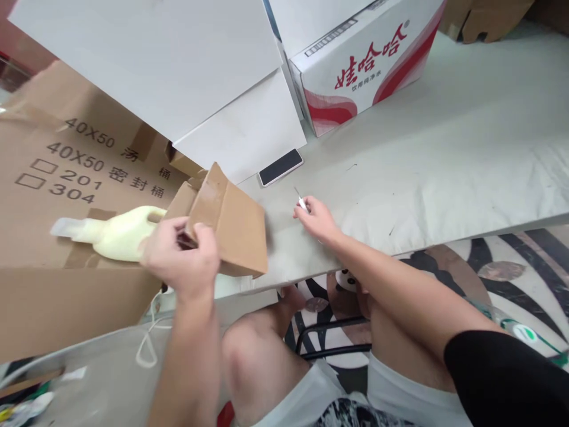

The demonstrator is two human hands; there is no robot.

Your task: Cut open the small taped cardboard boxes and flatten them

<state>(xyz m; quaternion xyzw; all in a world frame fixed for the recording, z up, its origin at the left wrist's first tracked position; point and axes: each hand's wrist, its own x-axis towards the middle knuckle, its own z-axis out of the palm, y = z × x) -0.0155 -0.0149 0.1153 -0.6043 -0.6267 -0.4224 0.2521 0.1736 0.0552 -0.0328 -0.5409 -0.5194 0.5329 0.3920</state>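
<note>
My left hand [184,255] is closed on the raised flap of a small brown cardboard box [242,228]. The box is tilted at the table's left end, with its flaps up; its inside is hidden from me. Over the table, my right hand [319,220] pinches a small tool with a white handle and thin metal tip [303,204], its exact kind too small to tell. The tip points away from me, towards a phone [281,167] lying screen up. Just left of my left hand, a pale yellow bottle [122,233] with a translucent cap lies on its side.
A big printed carton [89,172] stands on the left, beneath the bottle. White boxes [178,65] and a red-and-white water carton [368,71] line the back of the cloth-covered table [444,172]. A white cord loop [146,350] hangs at lower left.
</note>
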